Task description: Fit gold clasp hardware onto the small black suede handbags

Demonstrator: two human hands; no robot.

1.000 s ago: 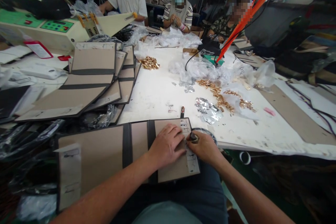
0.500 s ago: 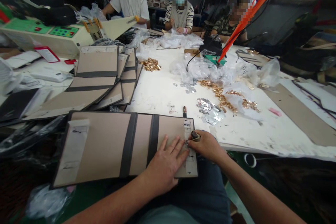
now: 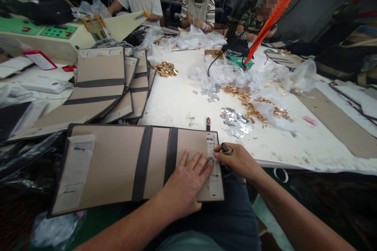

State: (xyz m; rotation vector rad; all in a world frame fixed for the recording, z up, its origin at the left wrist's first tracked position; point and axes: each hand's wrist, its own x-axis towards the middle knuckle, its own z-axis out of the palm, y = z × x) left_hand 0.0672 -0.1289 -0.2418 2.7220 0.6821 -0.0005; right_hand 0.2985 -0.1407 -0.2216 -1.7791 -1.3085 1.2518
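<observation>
An opened-out folder cover (image 3: 106, 164), beige inside with dark edges and two dark fold bands, lies in front of me at the table's near edge. My left hand (image 3: 190, 176) rests flat on its right panel, fingers spread. My right hand (image 3: 232, 159) is closed around a small tool with a dark rounded handle (image 3: 225, 148); its working end is hidden. The right fingertips are at the pale strip (image 3: 216, 182) along the cover's right edge. A small metal plate (image 3: 211, 160) lies on that strip by my left fingertips. A dark strap end (image 3: 208, 123) sticks out past the cover's top edge.
More covers (image 3: 100, 66) are stacked at the left, near a cream machine (image 3: 61, 41). Silver plates (image 3: 235, 121), gold-coloured metal pieces (image 3: 244, 100) and plastic bags (image 3: 203, 72) lie on the white table (image 3: 173, 100). An orange post (image 3: 265, 31) rises behind. Several people sit across.
My right hand has drawn back slightly to the right, uncovering more of the strip and the small metal plate. My left hand stays flat on the cover. The view has shifted a little.
</observation>
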